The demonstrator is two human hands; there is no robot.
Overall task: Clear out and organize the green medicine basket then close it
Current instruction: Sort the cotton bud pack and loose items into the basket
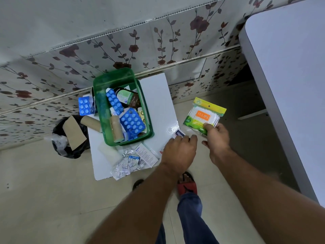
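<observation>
The green medicine basket [147,120] stands open on a small white table [158,95], its lid [112,80] tilted up at the back. Inside lie blue blister packs [131,121], a brown syrup bottle [130,98], a beige bandage roll [117,129] and a small tube. My right hand [217,138] holds a pack of cotton buds [204,114] in the air to the right of the table. My left hand [179,150] rests on a Hansaplast box [179,133] at the table's right front corner.
A blue blister pack [85,105], a cardboard roll [90,121], crumpled silver blister foil [126,164], a leaflet [146,155] and a white pad [109,152] lie on the table around the basket. A black bin bag [70,138] with cardboard stands left. A large white table [290,85] is right.
</observation>
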